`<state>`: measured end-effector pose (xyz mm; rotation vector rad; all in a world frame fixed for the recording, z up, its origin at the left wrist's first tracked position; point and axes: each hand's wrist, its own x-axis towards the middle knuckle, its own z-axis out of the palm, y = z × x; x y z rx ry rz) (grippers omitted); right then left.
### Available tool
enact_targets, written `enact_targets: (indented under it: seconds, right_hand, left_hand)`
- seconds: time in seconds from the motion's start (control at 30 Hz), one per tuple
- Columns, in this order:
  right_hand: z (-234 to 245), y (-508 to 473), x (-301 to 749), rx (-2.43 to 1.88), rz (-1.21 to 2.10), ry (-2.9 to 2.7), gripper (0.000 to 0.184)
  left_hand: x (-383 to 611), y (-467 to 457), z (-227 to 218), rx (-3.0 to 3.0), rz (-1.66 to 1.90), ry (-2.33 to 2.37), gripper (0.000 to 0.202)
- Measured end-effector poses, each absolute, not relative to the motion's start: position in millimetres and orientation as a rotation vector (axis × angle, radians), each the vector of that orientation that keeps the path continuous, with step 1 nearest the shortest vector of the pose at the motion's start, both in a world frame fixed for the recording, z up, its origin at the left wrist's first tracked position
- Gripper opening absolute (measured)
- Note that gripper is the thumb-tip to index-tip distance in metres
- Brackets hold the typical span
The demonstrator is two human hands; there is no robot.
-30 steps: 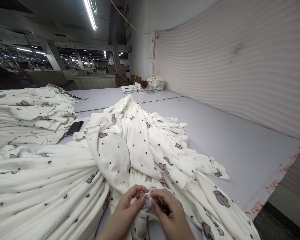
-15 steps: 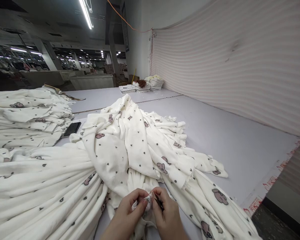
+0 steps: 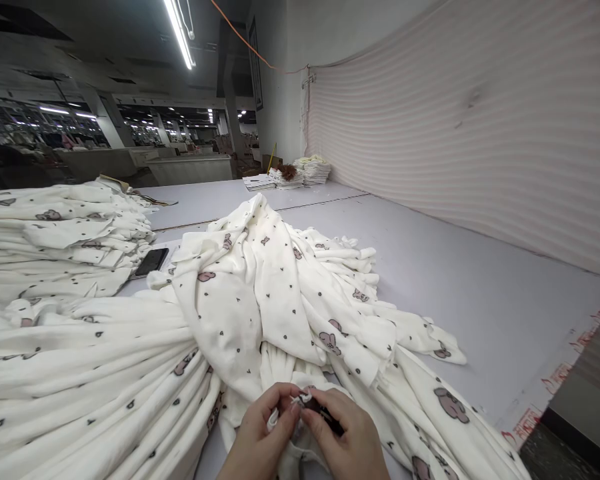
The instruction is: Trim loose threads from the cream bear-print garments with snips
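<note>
My left hand (image 3: 266, 427) is closed, pinching a bunched edge of the white garment (image 3: 237, 327) between thumb and fingertips. Close beside it, my right hand (image 3: 347, 430) is closed around dark thread snips (image 3: 330, 421), which lie partly hidden under the fingers. The snips' tip meets a small white bit of the fabric edge (image 3: 303, 399) between the two hands. The soft garment, printed with brownish-pink bunnies and small dark marks, spreads in folds in front of me. Its lower part passes under my hands.
More of the printed fabric (image 3: 80, 380) lies gathered at the left, with a folded pile (image 3: 70, 233) behind it. A black phone (image 3: 150, 263) rests by the pile. Stacked white pieces (image 3: 310, 171) stand at the table's far end. A striped sheet (image 3: 455, 133) hangs along the right side.
The view has shifted slightly, so things appear a little lower and further right. My right hand has turned inward, bringing the snips up to the fabric edge at my left fingertips.
</note>
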<state>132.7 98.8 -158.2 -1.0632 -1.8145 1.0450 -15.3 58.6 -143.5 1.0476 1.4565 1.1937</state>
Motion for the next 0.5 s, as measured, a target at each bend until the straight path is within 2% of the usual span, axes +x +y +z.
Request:
enact_targets:
  seconds: [0.17, 0.23, 0.33, 0.5]
  right_hand:
    - [-156.5, 107.7, 137.2, -1.119, 1.26, -1.749, 0.025]
    - [-157.2, 115.3, 136.7, -1.189, 1.126, -1.744, 0.025]
    - [-161.2, 135.6, 130.9, -1.224, 0.837, -1.816, 0.035]
    - [-157.3, 185.5, 144.2, -1.19, 0.889, -1.746, 0.019]
  left_hand:
    - [-20.3, 59.3, -133.5, 1.089, 1.119, 1.491, 0.033]
    - [-30.8, 59.4, -129.9, 1.043, 1.102, 1.537, 0.036]
    - [-60.5, 56.5, -128.0, 0.915, 1.002, 1.509, 0.034]
    - [-130.1, 28.3, -135.2, 0.983, 0.908, 1.544, 0.039]
